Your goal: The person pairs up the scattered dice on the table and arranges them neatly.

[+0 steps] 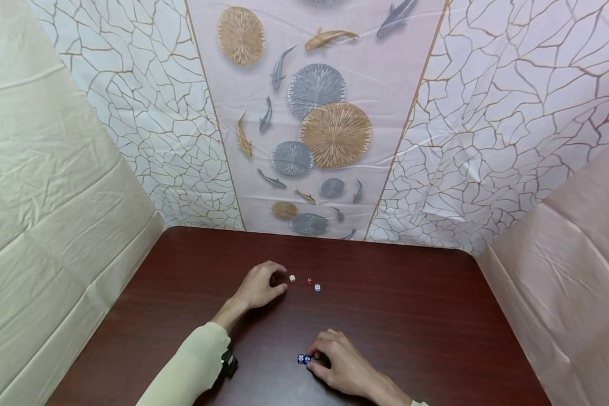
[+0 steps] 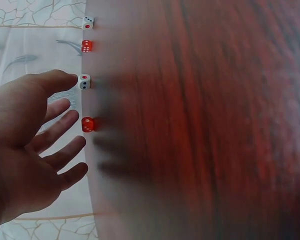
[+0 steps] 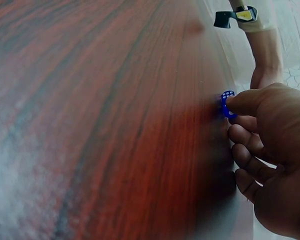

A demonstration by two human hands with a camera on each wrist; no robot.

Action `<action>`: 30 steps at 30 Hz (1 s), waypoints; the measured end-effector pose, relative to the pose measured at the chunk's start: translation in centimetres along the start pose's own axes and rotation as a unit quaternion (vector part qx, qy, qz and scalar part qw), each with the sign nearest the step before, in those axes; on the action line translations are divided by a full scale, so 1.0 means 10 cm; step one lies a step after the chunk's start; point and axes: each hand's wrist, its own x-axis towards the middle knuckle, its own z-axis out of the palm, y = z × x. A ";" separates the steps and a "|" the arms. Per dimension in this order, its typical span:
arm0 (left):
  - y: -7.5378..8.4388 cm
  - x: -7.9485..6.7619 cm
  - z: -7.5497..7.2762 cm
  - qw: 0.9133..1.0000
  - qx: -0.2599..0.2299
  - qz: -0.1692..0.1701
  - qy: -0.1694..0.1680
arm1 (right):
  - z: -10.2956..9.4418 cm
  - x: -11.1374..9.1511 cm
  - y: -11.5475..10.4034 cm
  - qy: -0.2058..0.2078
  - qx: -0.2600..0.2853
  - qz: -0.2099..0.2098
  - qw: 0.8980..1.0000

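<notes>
My left hand [image 1: 260,286] reaches over the far part of the table, thumb and fingers apart, holding nothing. A red die [image 2: 88,124] lies close by its fingers, partly shaded by the hand in the head view. Just past the fingertips is a white die [image 1: 292,278]. Another red die [image 1: 309,280] and a second white die [image 1: 317,287] lie farther right. Nearer the front, my right hand [image 1: 342,363] pinches a blue die [image 1: 307,358] between thumb and index finger. Against its left side sits another blue die [image 1: 301,358].
The dark red wooden table [image 1: 411,304] carries the dice. A patterned cloth [image 1: 304,113] hangs behind its far edge, and pale cloth walls [image 1: 40,197] stand at both sides. A black wrist device [image 1: 228,362] shows by the left sleeve.
</notes>
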 end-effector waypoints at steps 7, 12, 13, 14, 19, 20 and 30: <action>0.00 0.03 0.02 1.000 0.006 -0.006 -0.002 | 0.01 0.01 0.00 -0.002 -0.006 -0.004 1.000; -0.02 0.06 0.06 1.000 0.017 -0.005 -0.003 | 0.00 0.01 -0.01 -0.001 -0.010 -0.007 1.000; -0.02 0.07 0.07 1.000 0.019 -0.004 -0.003 | 0.00 0.01 -0.01 -0.002 -0.010 -0.006 1.000; -0.02 0.07 0.08 1.000 0.021 -0.003 -0.004 | -0.01 0.01 -0.02 -0.003 -0.010 -0.004 1.000; -0.02 0.10 0.11 1.000 0.028 0.001 -0.005 | -0.01 0.01 -0.03 -0.005 -0.010 0.001 1.000; -0.02 0.11 0.12 1.000 0.029 0.002 -0.004 | -0.01 0.01 -0.03 -0.005 -0.010 0.000 1.000; -0.01 0.16 0.16 0.999 0.046 0.001 0.005 | 0.01 0.01 -0.02 -0.004 -0.010 0.001 1.000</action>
